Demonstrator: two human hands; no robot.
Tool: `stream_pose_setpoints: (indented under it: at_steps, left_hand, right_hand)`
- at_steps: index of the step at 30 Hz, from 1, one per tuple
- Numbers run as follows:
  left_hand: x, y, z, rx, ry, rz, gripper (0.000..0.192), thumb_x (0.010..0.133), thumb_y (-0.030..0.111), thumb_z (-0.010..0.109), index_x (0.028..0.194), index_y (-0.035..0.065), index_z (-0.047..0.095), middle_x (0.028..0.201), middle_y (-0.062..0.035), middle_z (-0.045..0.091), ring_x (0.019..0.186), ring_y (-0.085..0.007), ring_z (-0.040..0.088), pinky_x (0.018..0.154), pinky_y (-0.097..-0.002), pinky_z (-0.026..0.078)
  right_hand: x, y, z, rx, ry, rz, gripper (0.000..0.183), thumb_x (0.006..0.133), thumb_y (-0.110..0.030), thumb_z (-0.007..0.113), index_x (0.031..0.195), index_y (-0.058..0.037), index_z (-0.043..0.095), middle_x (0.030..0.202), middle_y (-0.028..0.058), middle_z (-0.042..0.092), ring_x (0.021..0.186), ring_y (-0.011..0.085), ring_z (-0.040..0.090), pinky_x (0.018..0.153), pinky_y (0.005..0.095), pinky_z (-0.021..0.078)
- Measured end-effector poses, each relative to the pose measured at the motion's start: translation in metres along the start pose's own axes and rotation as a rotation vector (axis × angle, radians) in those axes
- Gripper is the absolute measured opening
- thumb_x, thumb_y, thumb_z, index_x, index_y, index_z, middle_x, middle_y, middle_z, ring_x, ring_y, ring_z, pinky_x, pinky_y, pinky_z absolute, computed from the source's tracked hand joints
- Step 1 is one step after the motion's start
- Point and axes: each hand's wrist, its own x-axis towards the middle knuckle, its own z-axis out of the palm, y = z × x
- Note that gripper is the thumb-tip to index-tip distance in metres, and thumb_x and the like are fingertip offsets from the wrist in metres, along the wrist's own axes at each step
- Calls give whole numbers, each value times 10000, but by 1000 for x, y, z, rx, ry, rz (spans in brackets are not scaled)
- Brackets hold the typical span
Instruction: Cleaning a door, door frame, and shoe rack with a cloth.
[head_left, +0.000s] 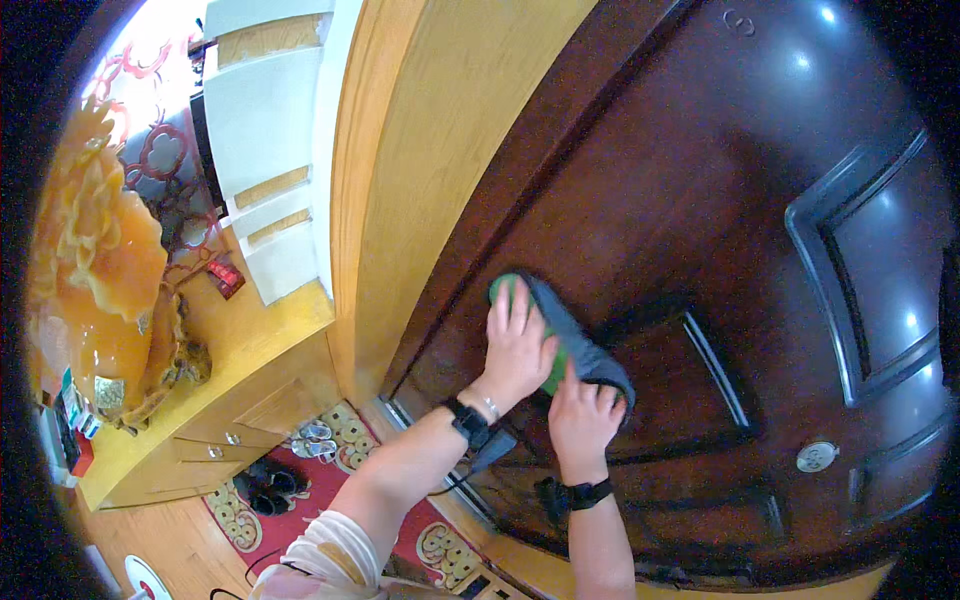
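Observation:
Both hands hold a grey and green shoe-shaped or padded cloth item (574, 330) against a dark brown panelled door (637, 217); what exactly it is cannot be told. My left hand (517, 345) lies on its green face near the upper left end, fingers stretched over it. At its lower right end, my right hand (589, 416) has its fingers bent on the edge. Both wrists wear black bands, and a thin bracelet is on the left one. A dark blue-grey object (491, 452), partly hidden, shows beside the left wrist.
A yellow wooden door frame (450, 127) borders the door. To the left, a wooden cabinet (247, 420) bears a large amber-coloured ornament (112, 255) and a small red packet (226, 275). Silver shoes (313, 440) and dark footwear (271, 486) lie on a red patterned rug (337, 480).

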Motion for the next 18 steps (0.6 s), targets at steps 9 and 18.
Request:
stream_pose_setpoints:
  at_steps: [9,18]
  left_hand:
    - [-52,-22,-19,54,67,52,578,758,-24,561,1284,-170,369,1395,-401,305,1305,-573,295,1117,-589,262]
    - [119,-46,-65,271,217,411,623,768,15,589,1369,-3,429,1483,-286,314,1333,-484,351,1058,-529,354]
  right_hand:
    - [-38,-12,39,312,-112,-198,391,859,-271,625,1218,-120,592,1084,119,577,1133,336,495,972,487,406]
    - [116,-18,-44,142,311,173,411,858,-372,645,1243,-230,622,1030,145,590,1088,469,476,921,664,368]
